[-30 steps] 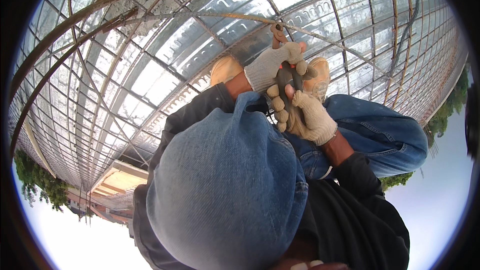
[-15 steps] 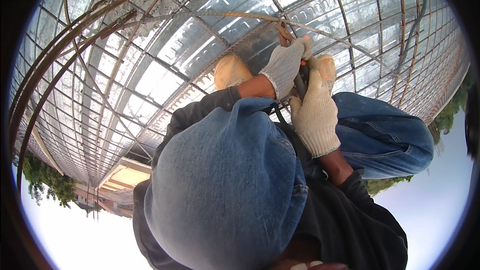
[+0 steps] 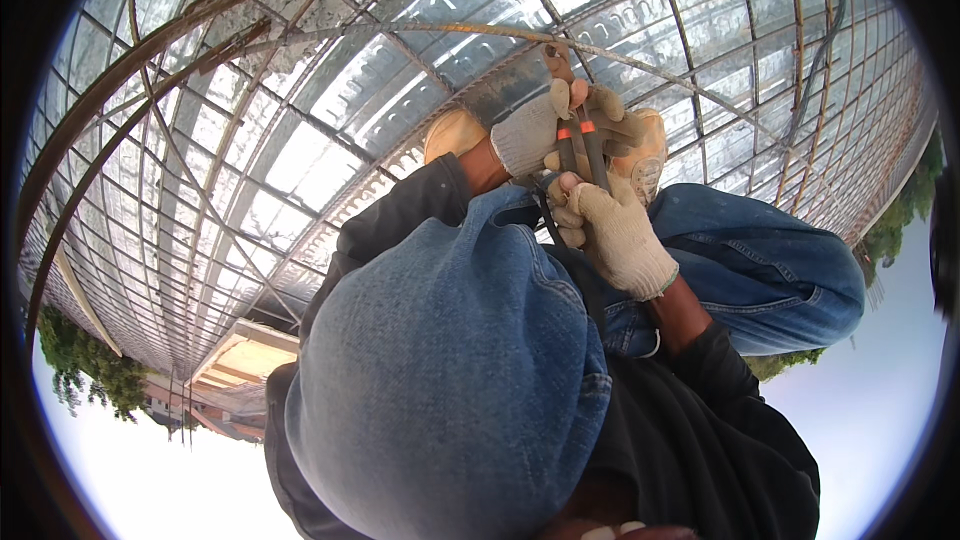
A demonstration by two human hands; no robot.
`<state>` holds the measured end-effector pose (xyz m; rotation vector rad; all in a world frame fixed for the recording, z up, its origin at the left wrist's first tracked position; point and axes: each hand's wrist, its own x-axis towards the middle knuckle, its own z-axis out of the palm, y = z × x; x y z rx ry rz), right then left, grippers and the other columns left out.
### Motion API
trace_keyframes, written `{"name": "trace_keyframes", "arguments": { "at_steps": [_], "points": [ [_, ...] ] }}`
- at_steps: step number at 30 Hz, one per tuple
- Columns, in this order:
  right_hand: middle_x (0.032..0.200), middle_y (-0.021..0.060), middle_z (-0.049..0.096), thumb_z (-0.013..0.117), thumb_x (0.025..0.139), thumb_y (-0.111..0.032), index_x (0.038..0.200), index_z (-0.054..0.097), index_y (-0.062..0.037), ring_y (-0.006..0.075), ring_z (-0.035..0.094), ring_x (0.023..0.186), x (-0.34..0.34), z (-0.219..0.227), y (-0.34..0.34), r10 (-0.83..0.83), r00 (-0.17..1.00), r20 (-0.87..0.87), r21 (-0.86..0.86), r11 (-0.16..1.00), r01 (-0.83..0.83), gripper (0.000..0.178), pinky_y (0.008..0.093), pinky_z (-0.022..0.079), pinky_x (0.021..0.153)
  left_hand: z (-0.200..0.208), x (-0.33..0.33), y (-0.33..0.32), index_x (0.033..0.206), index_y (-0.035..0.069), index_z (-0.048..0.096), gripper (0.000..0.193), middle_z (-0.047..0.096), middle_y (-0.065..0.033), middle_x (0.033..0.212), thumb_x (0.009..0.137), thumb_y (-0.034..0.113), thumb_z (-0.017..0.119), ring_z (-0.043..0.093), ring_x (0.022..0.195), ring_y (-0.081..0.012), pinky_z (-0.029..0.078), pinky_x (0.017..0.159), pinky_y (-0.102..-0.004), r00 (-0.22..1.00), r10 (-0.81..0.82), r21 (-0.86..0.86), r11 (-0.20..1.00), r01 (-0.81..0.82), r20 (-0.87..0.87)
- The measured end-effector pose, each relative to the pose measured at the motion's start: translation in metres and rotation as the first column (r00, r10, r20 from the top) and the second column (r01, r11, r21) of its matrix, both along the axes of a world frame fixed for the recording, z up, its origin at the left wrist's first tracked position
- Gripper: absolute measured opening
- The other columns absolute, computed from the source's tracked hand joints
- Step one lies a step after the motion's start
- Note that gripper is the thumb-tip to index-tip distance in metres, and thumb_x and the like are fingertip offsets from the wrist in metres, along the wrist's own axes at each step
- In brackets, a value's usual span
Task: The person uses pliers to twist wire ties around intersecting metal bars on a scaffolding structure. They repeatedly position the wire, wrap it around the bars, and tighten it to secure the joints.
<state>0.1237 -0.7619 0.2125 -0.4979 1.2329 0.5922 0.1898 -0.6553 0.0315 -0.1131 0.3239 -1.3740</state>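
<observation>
We are looking at two gloved hands working together on one tool. The left hand (image 3: 535,130), in a pale knit glove, is wrapped around the upper part of a pair of pliers (image 3: 580,135), its fingers curled over the handles. The right hand (image 3: 615,235), in the same kind of glove, is gripping the lower ends of those handles, so both hands are closed on the pliers and nearly touching each other. The pliers have dark handles with short orange bands near the top, and their rusty brown head is reaching just above the left hand, up against a thin steel bar (image 3: 450,32) — whether the head is biting anything there we cannot tell.

Around the hands, a grid of rusty reinforcing bars (image 3: 250,140) is spreading out in every direction, with shiny corrugated metal sheeting (image 3: 330,70) lying beneath it. Just behind the hands a tan work boot (image 3: 650,145) is resting on the grid, and a second one (image 3: 450,130) is showing beside the left wrist. A blue denim trouser leg (image 3: 770,260) is bending away to the right of the right hand. Nearer to us, a blue denim cap (image 3: 440,370) and a dark sleeve (image 3: 400,210) are filling the foreground. Far beyond — at the rim — green trees (image 3: 85,370), a low building (image 3: 240,360) and pale sky are showing.
</observation>
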Motion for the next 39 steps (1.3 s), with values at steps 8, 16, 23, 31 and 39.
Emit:
{"name": "trace_keyframes", "arguments": {
  "at_steps": [8, 16, 23, 31, 39],
  "points": [
    [0.102, 0.0055, 0.067, 0.064, 0.111, -0.016, 0.144, 0.064, -0.0016, 0.0144, 0.064, 0.085, -0.011, -0.002, -0.008, -0.277, 0.957, -0.087, 0.331, 0.898, 0.290, 0.036, 0.0295, 0.052, 0.068, 0.020, 0.012, -0.013, 0.112, 0.012, 0.066, 0.037, 0.064, -0.0030, 0.095, 0.112, 0.049, 0.072, 0.070, 0.090, -0.0240, 0.064, 0.093, -0.0457, 0.994, 0.010, 0.224, 0.974, -0.035, 0.110],
    [0.109, 0.0285, 0.076, 0.081, 0.096, -0.016, 0.147, 0.058, 0.0088, 0.0428, 0.082, 0.098, 0.018, 0.035, 0.010, 0.765, 0.505, -0.399, -0.718, 0.081, -0.691, 0.062, 0.0502, 0.065, 0.081, 0.079, 0.032, -0.036, 0.100, 0.009, 0.072, 0.029, 0.062, -0.0028, 0.073, 0.108, 0.036, 0.078, 0.064, 0.066, -0.0193, 0.058, 0.064, -0.0392, 0.979, -0.202, 0.719, 0.681, 0.139, 0.001],
    [0.107, 0.0291, 0.075, 0.072, 0.101, -0.013, 0.147, 0.058, 0.0068, 0.0477, 0.078, 0.098, 0.003, 0.012, 0.007, 0.809, 0.429, -0.401, -0.648, 0.080, -0.757, 0.052, 0.0545, 0.062, 0.084, 0.057, 0.030, -0.026, 0.112, 0.009, 0.078, 0.030, 0.072, -0.0033, 0.084, 0.104, 0.037, 0.081, 0.070, 0.074, -0.0169, 0.056, 0.070, -0.0345, 0.916, -0.344, 0.642, 0.754, 0.137, 0.208],
    [0.093, 0.0006, 0.066, 0.064, 0.117, -0.034, 0.144, 0.063, -0.0037, 0.0148, 0.061, 0.072, -0.005, 0.009, 0.010, -0.165, 0.986, 0.028, 0.050, 0.985, 0.163, 0.040, 0.0311, 0.053, 0.062, 0.023, 0.004, 0.010, 0.133, 0.010, 0.069, 0.050, 0.076, -0.0158, 0.135, 0.109, 0.054, 0.075, 0.072, 0.133, -0.0334, 0.057, 0.118, -0.0490, 0.999, 0.024, 0.175, 0.984, -0.028, 0.022],
    [0.094, 0.0049, 0.075, 0.076, 0.104, -0.060, 0.134, 0.066, 0.0037, 0.0183, 0.074, 0.079, -0.012, 0.007, -0.002, 0.161, 0.980, 0.115, 0.030, 0.986, -0.165, 0.071, 0.0320, 0.058, 0.062, 0.017, 0.003, 0.000, 0.114, 0.011, 0.067, 0.045, 0.079, -0.0147, 0.120, 0.110, 0.055, 0.074, 0.076, 0.123, -0.0310, 0.059, 0.114, -0.0498, 0.987, 0.158, 0.075, 0.985, -0.158, 0.009]
  ]
}}
